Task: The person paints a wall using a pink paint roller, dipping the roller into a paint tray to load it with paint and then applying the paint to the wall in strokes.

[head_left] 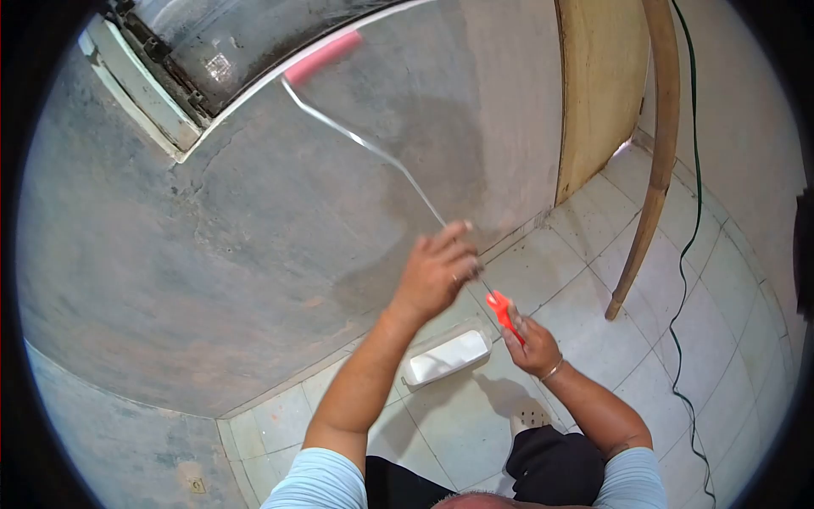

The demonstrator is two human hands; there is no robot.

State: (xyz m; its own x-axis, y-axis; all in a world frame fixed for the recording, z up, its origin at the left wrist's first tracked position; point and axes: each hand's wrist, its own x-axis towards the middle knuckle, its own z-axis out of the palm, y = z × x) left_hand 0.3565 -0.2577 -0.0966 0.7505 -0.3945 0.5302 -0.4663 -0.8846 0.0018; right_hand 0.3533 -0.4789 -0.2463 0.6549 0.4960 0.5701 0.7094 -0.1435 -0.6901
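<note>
A paint roller slants up across the view, its pink sleeve (324, 58) against the grey wall just under the window's edge. Its bent metal rod (360, 142) runs down to a red handle (500, 307). My right hand (532, 346) is closed around that handle. Higher up, my left hand (437, 271) has its fingers curled across the rod, slightly blurred; the thumb is hidden. On the floor below my hands sits a long white tray (448, 356), with white inside it.
The grey wall (280, 212) has cracks and patchy plaster beneath a window frame (140, 85). A bamboo pole (657, 187) leans at the right, near a wooden panel (598, 93). A dark green cable (688, 246) trails down onto the tiled floor (712, 339).
</note>
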